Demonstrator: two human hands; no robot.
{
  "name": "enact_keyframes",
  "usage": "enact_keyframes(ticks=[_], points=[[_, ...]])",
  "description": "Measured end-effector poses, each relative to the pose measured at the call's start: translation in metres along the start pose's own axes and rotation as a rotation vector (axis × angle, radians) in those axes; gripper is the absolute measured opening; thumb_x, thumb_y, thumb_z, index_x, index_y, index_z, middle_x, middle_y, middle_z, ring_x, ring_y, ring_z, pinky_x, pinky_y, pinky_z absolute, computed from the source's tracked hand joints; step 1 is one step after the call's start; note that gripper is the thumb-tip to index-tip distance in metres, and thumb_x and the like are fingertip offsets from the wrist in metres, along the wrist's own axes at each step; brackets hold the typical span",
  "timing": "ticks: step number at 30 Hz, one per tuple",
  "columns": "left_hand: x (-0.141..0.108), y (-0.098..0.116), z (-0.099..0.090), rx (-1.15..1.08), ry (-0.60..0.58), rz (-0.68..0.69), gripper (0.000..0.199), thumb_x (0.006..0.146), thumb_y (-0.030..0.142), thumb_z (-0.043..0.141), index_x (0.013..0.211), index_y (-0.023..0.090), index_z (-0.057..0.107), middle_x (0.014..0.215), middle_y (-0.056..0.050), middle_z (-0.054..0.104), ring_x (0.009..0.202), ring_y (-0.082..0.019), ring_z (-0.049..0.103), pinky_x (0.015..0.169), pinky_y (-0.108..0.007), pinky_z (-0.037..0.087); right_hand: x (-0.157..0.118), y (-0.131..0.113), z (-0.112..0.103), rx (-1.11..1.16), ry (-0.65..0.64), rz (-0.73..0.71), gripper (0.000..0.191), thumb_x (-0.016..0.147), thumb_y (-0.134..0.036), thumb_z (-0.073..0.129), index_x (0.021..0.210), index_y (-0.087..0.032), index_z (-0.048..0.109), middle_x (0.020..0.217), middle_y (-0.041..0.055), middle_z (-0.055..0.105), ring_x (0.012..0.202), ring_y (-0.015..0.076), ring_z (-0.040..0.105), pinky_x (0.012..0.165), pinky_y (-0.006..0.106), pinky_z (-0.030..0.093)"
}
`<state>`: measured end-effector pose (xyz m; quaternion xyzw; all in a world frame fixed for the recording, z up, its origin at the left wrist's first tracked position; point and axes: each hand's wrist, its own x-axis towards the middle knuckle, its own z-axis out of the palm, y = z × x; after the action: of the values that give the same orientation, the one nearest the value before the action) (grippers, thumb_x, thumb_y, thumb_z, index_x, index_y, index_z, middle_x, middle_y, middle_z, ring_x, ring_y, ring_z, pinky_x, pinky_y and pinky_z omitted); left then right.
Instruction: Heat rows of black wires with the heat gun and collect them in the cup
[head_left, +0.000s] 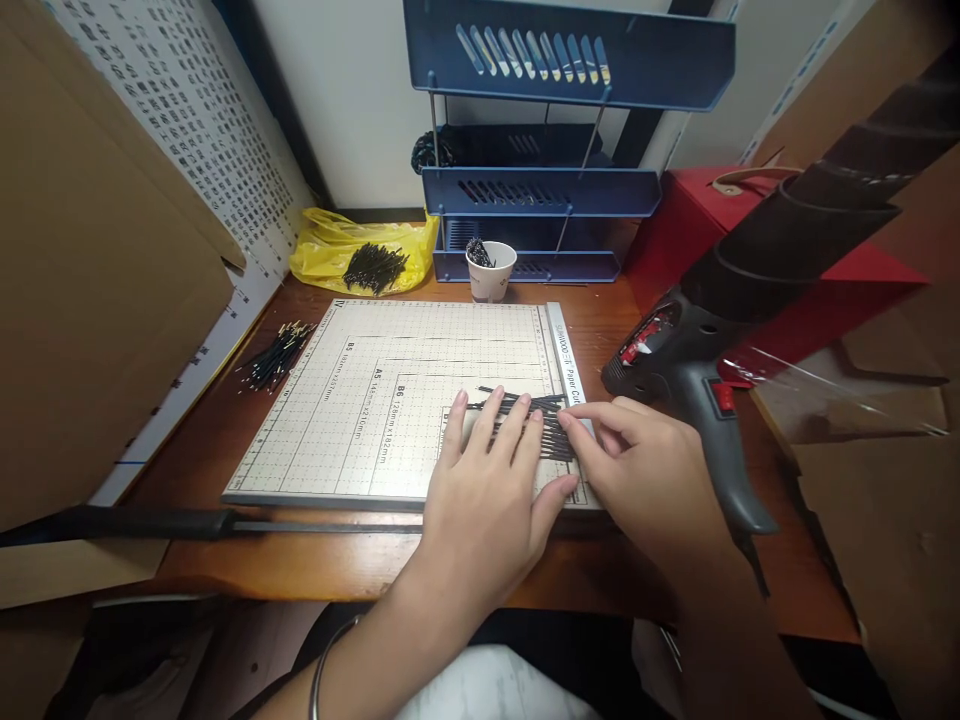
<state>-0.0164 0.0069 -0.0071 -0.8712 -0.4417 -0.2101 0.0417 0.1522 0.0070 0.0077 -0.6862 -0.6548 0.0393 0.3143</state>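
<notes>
Several thin black sticks [555,440] lie side by side near the right edge of a paper cutter board [315,430] printed with a grid. My left hand [487,480] rests over them with its fingers spread, palm down, covering their left part. At their right ends, my right hand [637,460] has its thumb and index finger pressed together against the tips; whether a stick is between them is too small to tell. The cutter's long black-handled arm [165,522] runs along the board's front edge.
Loose black sticks with gold tips [277,355] lie left of the board. Behind it are a yellow bag [322,250] with a black bundle, a paper cup [491,275] and a blue rack [540,190]. On the right stand a heat gun [712,400] and a red box [675,220].
</notes>
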Motion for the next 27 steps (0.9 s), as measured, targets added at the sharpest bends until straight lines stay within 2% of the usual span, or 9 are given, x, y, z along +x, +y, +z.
enact_keyframes(ticks=[10, 14, 18, 27], points=[[0.0011, -0.0012, -0.0006, -0.043, 0.028, 0.036, 0.058, 0.109, 0.051, 0.034, 0.145, 0.011, 0.056, 0.153, -0.005, 0.056, 0.146, -0.03, 0.045, 0.128, -0.055, 0.018, 0.0, 0.0015, -0.0087, 0.054, 0.022, 0.236, 0.021, 0.086, -0.042, 0.065, 0.079, -0.026, 0.078, 0.053, -0.0044, 0.055, 0.05, 0.0119, 0.052, 0.056, 0.027, 0.035], [0.0043, -0.0058, -0.0044, -0.021, 0.016, -0.02, 0.059, 0.11, 0.049, 0.03, 0.143, 0.009, 0.057, 0.154, -0.008, 0.054, 0.148, -0.032, 0.043, 0.127, -0.057, 0.019, 0.0001, 0.0014, -0.009, 0.056, 0.01, 0.206, 0.023, 0.087, -0.044, 0.064, 0.082, -0.027, 0.078, 0.051, -0.0055, 0.05, 0.047, 0.011, 0.048, 0.055, 0.026, 0.035], [0.0071, -0.0049, -0.002, -0.017, -0.006, -0.008, 0.056, 0.11, 0.05, 0.033, 0.14, 0.012, 0.061, 0.152, -0.006, 0.057, 0.147, -0.032, 0.044, 0.127, -0.058, 0.019, 0.0001, 0.0012, -0.0086, 0.053, -0.001, 0.144, 0.023, 0.086, -0.043, 0.065, 0.082, -0.025, 0.077, 0.049, -0.006, 0.045, 0.046, 0.0105, 0.043, 0.052, 0.025, 0.033], [0.0086, 0.0002, 0.0003, -0.016, -0.005, 0.019, 0.058, 0.11, 0.051, 0.032, 0.145, 0.013, 0.056, 0.154, -0.006, 0.055, 0.148, -0.029, 0.043, 0.127, -0.055, 0.019, -0.0006, 0.003, -0.0077, 0.079, -0.032, 0.117, 0.021, 0.089, -0.039, 0.062, 0.089, -0.024, 0.077, 0.051, -0.0058, 0.047, 0.048, 0.011, 0.044, 0.053, 0.024, 0.035]])
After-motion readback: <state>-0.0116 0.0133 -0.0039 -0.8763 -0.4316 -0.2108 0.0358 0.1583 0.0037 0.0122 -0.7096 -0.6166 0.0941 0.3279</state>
